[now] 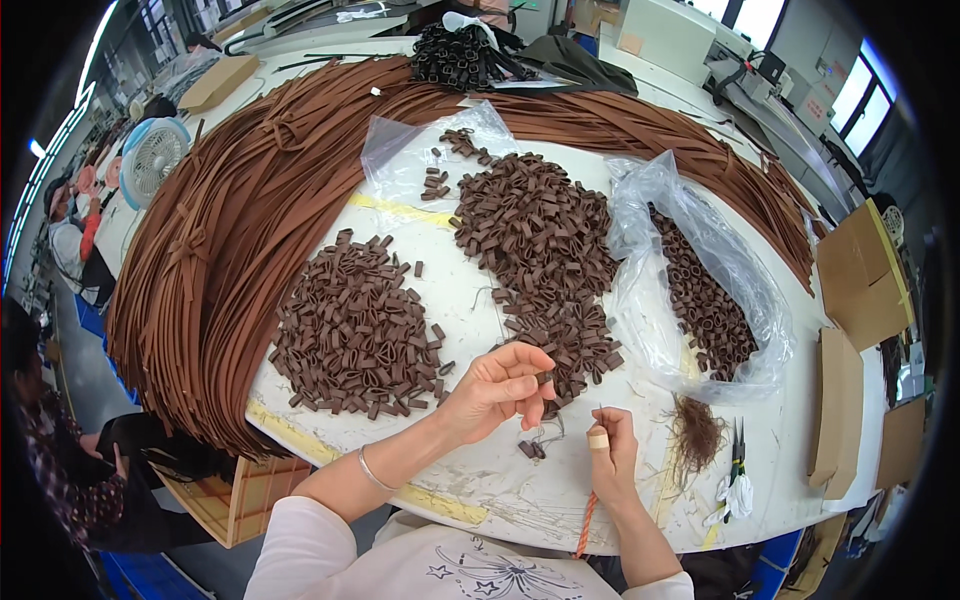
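Note:
My left hand point(505, 390), with a bracelet on its wrist, pinches a small dark brown strap loop point(545, 378) at its fingertips. To its right my right hand point(615, 450) is closed, thumb against the fingers; something thin may stick up there, too small to make out. A tan wrap point(598, 438) covers that thumb. Just beyond both hands spreads a large pile of brown loops point(540, 235). Another pile of loops point(355, 330) lies to the left. Below my left fingers are a few loose loops point(532, 450) with thin grey thread.
Long brown straps point(220, 240) curve around the table's left and far sides. A clear plastic bag point(640, 350) holds more loops at right. Near it lie a brown thread tangle point(697, 430) and dark-handled snips point(738, 450). Cardboard boxes point(840, 400) stand at the right edge.

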Tool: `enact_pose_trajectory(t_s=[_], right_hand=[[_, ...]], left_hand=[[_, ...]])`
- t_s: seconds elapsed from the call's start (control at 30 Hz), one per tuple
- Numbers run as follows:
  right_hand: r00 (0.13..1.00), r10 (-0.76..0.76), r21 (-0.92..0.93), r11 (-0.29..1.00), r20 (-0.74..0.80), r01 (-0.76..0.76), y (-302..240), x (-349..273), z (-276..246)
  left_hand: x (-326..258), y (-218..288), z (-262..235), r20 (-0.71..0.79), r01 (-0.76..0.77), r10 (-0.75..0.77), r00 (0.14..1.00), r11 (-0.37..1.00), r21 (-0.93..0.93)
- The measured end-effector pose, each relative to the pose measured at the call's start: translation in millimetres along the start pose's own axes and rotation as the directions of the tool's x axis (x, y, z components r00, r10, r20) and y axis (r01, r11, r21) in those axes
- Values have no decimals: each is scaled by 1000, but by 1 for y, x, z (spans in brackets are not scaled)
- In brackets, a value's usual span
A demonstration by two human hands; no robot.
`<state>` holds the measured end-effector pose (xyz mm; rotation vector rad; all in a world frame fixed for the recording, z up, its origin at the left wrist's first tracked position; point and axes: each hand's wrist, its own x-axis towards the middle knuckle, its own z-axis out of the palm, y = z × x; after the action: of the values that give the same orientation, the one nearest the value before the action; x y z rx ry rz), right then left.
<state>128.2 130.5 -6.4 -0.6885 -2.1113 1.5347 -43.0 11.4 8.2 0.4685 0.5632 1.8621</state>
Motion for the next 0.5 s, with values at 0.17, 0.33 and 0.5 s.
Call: enact_pose_trajectory(t_s=[0.17,0.33,0.5], right_hand=[[999,-23,11,1000,44,22,1,0,2],[997,-39,-3,999,61,39,6,2,2],[996,25,215,976,87,-43,4,0,1]], left_hand=[[2,1,-5,9,125,-126,992,961,-246],[2,0,0,-174,120,-169,970,958,-262],[3,-7,1,-155,241,-260,953,962,-132]])
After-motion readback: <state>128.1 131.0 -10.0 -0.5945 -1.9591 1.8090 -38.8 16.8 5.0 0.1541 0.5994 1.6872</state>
